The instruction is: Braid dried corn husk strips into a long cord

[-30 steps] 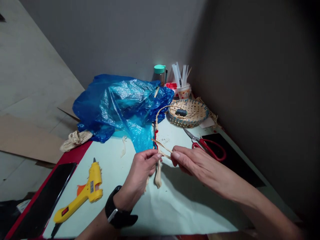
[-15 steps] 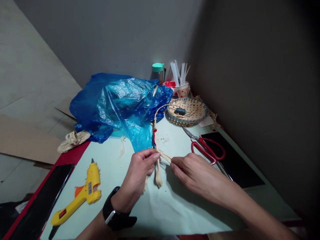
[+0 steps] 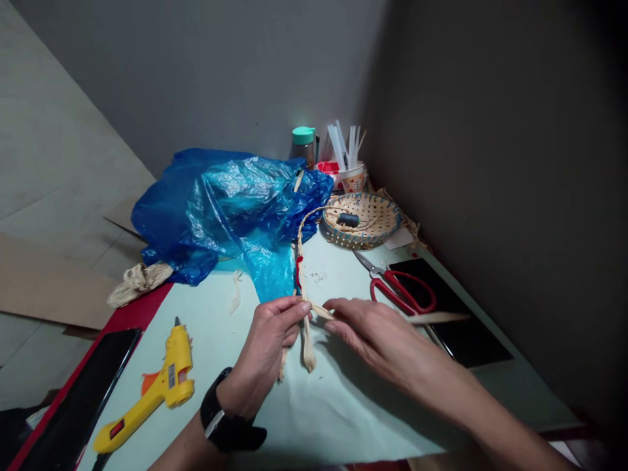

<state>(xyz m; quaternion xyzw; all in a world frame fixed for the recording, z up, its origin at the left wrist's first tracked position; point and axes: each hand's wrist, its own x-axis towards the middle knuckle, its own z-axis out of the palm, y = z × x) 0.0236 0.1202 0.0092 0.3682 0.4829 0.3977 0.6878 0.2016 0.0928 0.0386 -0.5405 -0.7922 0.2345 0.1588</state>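
A pale braided fibre cord runs from a small woven basket down to my left hand, whose thumb and fingers pinch its lower end. A bit of red yarn is on the cord just above the pinch. One loose strip hangs below my left fingers. Another pale strip stretches across to my right hand, which holds it between thumb and fingers. The tail of a strip sticks out beyond the right hand, over red-handled scissors.
A yellow glue gun lies at the left near a black flat object. Behind stand a blue plastic bag, a green-lidded jar and a paper cup of glue sticks. A thread spool lies in the basket.
My right hand has shifted its hold on the strip, and the strip's tail now shows past the hand on the right. The left hand keeps its pinch. The view has shifted slightly.
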